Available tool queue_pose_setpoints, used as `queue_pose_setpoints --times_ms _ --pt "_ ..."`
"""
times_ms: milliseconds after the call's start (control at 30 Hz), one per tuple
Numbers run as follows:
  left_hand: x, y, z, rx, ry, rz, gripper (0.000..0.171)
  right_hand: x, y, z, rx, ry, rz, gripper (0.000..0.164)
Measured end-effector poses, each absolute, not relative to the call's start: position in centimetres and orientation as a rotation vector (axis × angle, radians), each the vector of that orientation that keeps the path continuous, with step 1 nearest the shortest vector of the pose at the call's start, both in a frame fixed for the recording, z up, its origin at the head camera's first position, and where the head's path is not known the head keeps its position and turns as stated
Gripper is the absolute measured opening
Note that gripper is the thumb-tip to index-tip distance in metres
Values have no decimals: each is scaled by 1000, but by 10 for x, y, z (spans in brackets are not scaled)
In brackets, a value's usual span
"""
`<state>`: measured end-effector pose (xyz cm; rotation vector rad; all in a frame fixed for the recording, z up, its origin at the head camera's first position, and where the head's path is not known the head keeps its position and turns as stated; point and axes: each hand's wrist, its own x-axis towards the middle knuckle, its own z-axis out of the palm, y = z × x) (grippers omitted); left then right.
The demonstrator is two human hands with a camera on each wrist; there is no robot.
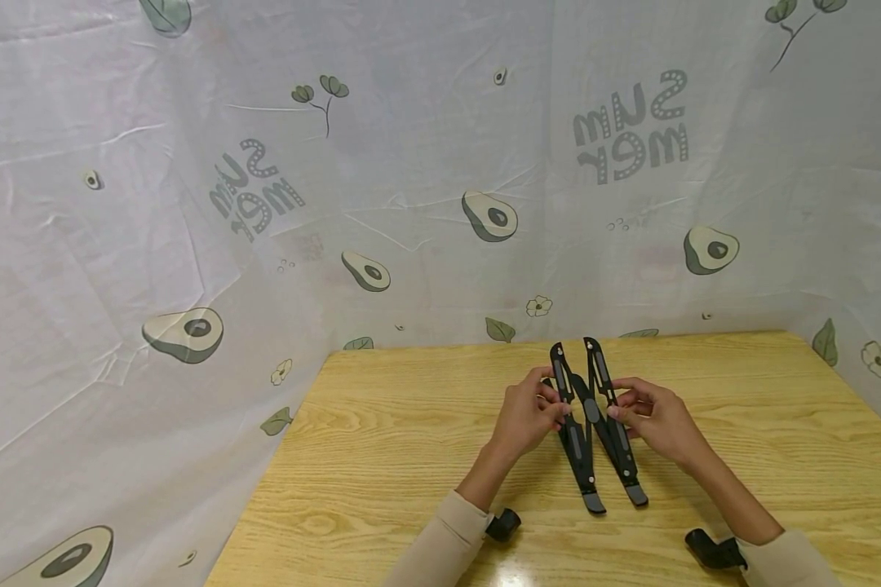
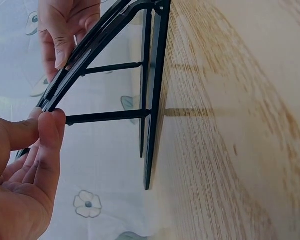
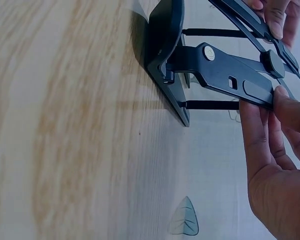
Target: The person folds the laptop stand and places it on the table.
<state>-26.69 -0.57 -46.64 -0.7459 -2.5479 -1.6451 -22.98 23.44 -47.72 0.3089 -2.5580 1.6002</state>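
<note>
A black folding laptop stand (image 1: 593,410) stands on the wooden table, its two long arms side by side and its upper bars propped up on struts. My left hand (image 1: 529,416) pinches the left arm between thumb and fingers. On the other side, my right hand (image 1: 653,416) pinches the right arm at about the same height. Grey pads line the arms, and lipped ends point toward me. In the left wrist view the struts (image 2: 107,117) run from the raised bar down to the base bar. The right wrist view shows a hinge rivet (image 3: 209,53) near the lipped end.
The wooden table (image 1: 382,456) extends around the stand on all sides. Behind it and to the left hangs a pale cloth (image 1: 411,147) printed with avocados, leaves and lettering. A black wrist camera (image 1: 502,524) sits at the left cuff, another (image 1: 712,549) at the right.
</note>
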Motion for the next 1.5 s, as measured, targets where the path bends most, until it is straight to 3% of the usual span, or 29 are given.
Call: queue_pose_setpoints --times_ms 1500 --pt "-264 10 -467 -740 -2544 -1653 57 -230 228 -482 341 -2543 1641 47"
